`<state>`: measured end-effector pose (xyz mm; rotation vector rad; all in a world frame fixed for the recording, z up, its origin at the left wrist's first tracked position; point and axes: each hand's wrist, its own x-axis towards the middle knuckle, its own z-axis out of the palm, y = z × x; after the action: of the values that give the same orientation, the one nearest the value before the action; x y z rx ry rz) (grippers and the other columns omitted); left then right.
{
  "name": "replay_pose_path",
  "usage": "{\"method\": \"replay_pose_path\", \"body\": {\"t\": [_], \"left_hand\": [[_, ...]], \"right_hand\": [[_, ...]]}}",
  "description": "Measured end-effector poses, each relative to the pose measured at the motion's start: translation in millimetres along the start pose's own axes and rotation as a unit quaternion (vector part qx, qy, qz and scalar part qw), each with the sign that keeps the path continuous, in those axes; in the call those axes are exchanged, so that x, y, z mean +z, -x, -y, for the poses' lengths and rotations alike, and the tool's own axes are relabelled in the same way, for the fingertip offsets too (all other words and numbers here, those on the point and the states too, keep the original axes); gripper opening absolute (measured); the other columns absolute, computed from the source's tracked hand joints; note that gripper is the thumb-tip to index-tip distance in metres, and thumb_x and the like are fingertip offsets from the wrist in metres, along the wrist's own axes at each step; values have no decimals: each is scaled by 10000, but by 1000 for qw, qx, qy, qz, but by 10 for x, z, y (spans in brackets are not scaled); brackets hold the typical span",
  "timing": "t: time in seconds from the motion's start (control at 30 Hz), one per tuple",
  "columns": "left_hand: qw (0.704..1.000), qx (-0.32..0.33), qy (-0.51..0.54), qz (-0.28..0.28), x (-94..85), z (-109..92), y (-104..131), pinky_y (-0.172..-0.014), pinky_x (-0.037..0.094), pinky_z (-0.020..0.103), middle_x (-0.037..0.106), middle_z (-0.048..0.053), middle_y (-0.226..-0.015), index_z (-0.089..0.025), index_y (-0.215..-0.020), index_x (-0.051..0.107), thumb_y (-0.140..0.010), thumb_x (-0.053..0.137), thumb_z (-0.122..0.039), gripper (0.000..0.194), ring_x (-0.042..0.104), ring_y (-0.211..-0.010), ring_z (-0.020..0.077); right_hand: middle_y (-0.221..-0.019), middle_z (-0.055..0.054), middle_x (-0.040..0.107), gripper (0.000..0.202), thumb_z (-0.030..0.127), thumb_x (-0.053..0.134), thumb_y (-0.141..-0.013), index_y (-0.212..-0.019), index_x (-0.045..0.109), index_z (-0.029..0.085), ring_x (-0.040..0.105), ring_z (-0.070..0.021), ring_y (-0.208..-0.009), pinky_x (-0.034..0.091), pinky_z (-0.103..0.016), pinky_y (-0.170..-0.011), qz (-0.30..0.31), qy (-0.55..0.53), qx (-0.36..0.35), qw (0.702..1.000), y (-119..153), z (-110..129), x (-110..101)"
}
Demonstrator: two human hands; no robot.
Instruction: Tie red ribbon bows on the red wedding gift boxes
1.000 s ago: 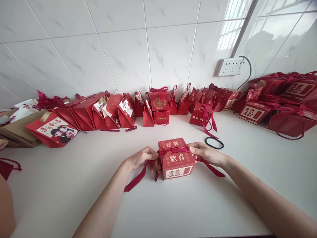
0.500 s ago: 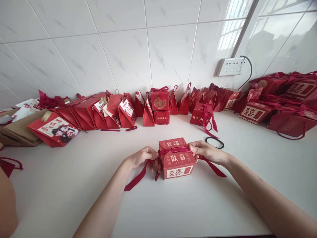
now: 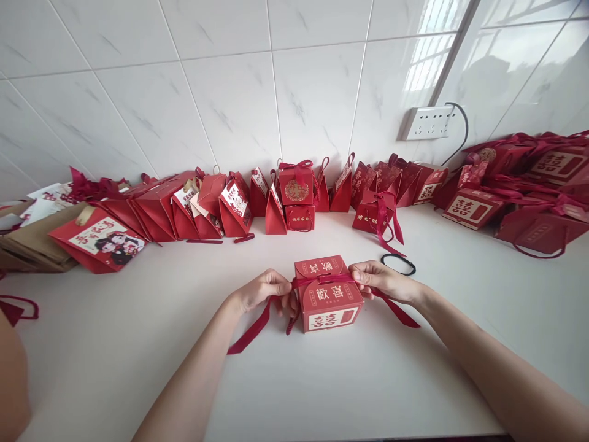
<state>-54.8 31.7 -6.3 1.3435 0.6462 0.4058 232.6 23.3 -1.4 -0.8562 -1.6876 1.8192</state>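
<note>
A red gift box (image 3: 327,298) with pale Chinese lettering rests on the white table in front of me. Across its top, through the slot in the closed flaps, runs a dark red ribbon (image 3: 331,279). At the box's left side my left hand (image 3: 267,291) pinches one stretch of the ribbon, with the loose tail hanging toward me. My right hand (image 3: 380,280) is closed on the ribbon at the right upper edge, and that tail trails to the right. A twisted cord handle (image 3: 291,325) dangles below my left fingers.
Several red gift boxes (image 3: 297,187) line the tiled wall, with more piled at the right (image 3: 534,190). A black hair band (image 3: 398,264) lies beyond my right hand. Brown folded card (image 3: 39,239) lies at the left, near another person's arm (image 3: 11,374). A power strip (image 3: 429,123) hangs on the wall.
My left hand has shifted slightly left, drawing the ribbon out a little from the box. The right hand and the box stay nearly still.
</note>
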Motion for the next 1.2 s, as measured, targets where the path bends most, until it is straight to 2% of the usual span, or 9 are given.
{"method": "replay_pose_path", "body": {"t": [0.3, 0.5, 0.63, 0.7, 0.83, 0.93, 1.03, 1.1, 1.2], "left_hand": [[1000, -7, -2, -22, 11, 17, 39, -481, 462, 241, 652, 94, -606, -114, -494, 554, -702, 678, -567, 514, 633, -556, 180], [999, -3, -18, -36, 45, -41, 36, -517, 470, 246, 661, 99, -622, -108, -507, 587, -733, 665, -531, 486, 631, -562, 171], [999, -13, -33, -39, 97, -91, 37, -538, 482, 244, 667, 99, -639, -104, -542, 632, -743, 651, -527, 468, 633, -585, 164], [998, -25, -39, -30, 124, -131, 54, -557, 488, 244, 669, 94, -647, -104, -581, 645, -763, 634, -514, 448, 636, -590, 160], [996, -62, -50, -35, 171, -257, 126, -538, 485, 239, 687, 98, -753, -114, -711, 658, -800, 599, -481, 382, 652, -641, 169], [990, -95, -67, -82, 222, -353, 199, -386, 345, 184, 647, 68, -716, -135, -784, 614, -794, 602, -475, 341, 604, -565, 140], [981, -68, -72, -165, 295, -419, 271, -349, 166, 160, 535, 3, -622, -152, -752, 536, -801, 586, -447, 303, 437, -433, 60], [974, -39, -67, -213, 349, -459, 311, -362, 150, 164, 459, -35, -565, -168, -826, 531, -811, 558, -423, 257, 343, -405, 48], [963, 5, -117, -244, 447, -551, 358, -415, 248, 178, 415, -59, -526, -191, -963, 524, -838, 510, -392, 237, 347, -445, 72]], "right_hand": [[-552, 61, 371, 549, 630, 650, -720, -589, 392, 163, 365, -43, -465, 181, -204, -452, 8, 7, 6, 1000, 8, -26, -15], [-547, 54, 388, 530, 614, 647, -734, -594, 402, 165, 370, -57, -491, 224, -216, -482, -19, 37, 4, 999, 46, -33, -31], [-564, 31, 393, 471, 546, 632, -788, -574, 485, 153, 351, -81, -536, 276, -244, -517, -24, 103, -67, 992, 159, 124, -38], [-640, 0, 444, 413, 480, 643, -807, -577, 563, 147, 399, -95, -581, 330, -255, -537, -35, 123, -124, 984, 222, 230, -2], [-1037, -82, 589, 236, 384, 660, -819, -690, 712, 193, 584, -174, -863, 489, -299, -673, -81, 108, -207, 969, 262, 363, 188], [-1179, -73, 615, 194, 386, 637, -838, -784, 737, 229, 611, -213, -999, 523, -326, -762, -115, 97, -217, 965, 194, 372, 377], [-1036, -74, 690, 263, 430, 584, -862, -864, 722, 206, 643, -201, -896, 524, -309, -744, -159, 139, -193, 958, 93, 352, 527], [-913, -70, 708, 322, 460, 549, -868, -855, 707, 179, 643, -186, -803, 519, -287, -705, -187, 184, -173, 949, 33, 336, 589], [-849, -59, 700, 346, 462, 521, -868, -834, 700, 168, 630, -171, -747, 505, -260, -660, -227, 215, -163, 936, -30, 310, 634]]}}
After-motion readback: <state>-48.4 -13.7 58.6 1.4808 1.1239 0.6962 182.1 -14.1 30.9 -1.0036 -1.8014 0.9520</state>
